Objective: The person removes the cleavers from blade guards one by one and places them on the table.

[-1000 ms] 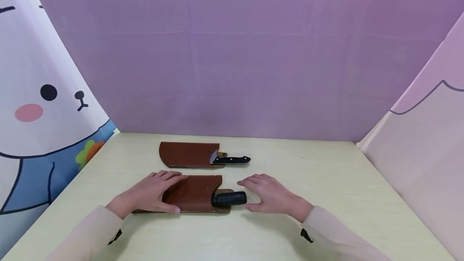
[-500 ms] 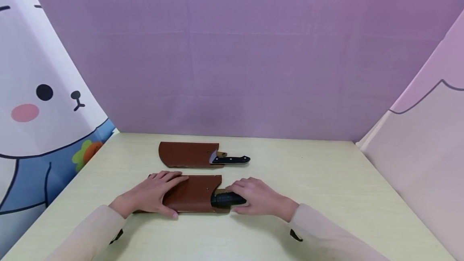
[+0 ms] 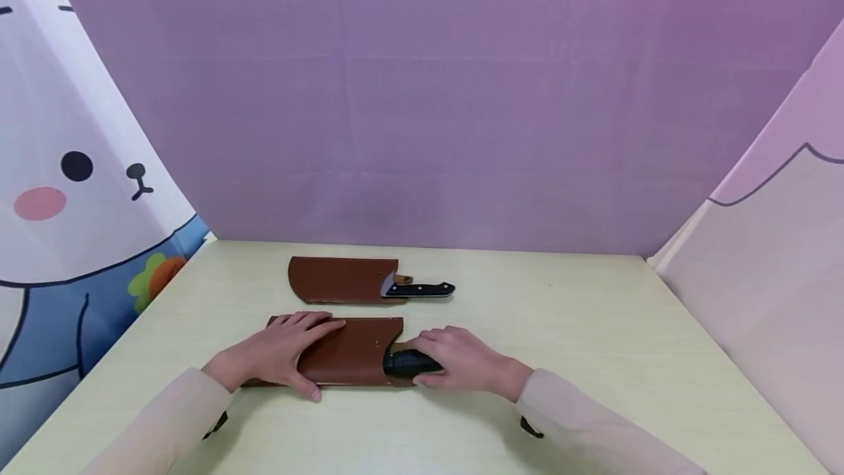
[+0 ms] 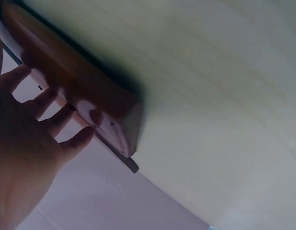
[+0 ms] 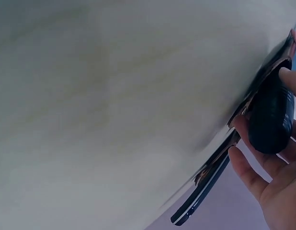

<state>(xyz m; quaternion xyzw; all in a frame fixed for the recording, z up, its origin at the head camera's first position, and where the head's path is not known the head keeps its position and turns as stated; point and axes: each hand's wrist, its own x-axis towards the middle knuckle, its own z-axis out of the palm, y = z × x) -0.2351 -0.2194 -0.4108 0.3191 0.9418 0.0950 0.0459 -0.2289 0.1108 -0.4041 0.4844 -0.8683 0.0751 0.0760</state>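
Note:
A large brown leather knife sheath (image 3: 349,358) lies flat on the table. From its right end sticks the thick black handle of a knife (image 3: 404,363), whose blade is hidden inside. My left hand (image 3: 280,352) rests across the left part of the sheath, thumb at the near edge and fingers spread towards the far edge. In the left wrist view its fingertips touch the far edge. With its thumb on one side and fingers curled round the other, my right hand (image 3: 464,359) grips the black handle. The right wrist view shows the handle's rounded butt (image 5: 268,136) between thumb and fingers.
Farther back lies a second brown sheath (image 3: 339,281), holding a knife with a riveted black handle (image 3: 425,290) that points right. A purple cloth wall (image 3: 428,108) rises behind the pale table (image 3: 593,328). Printed cloth panels stand at the left and right.
My right hand has moved left from beside the knife handle and closed round it. The left hand stays on the sheath, and both sheaths have kept their places.

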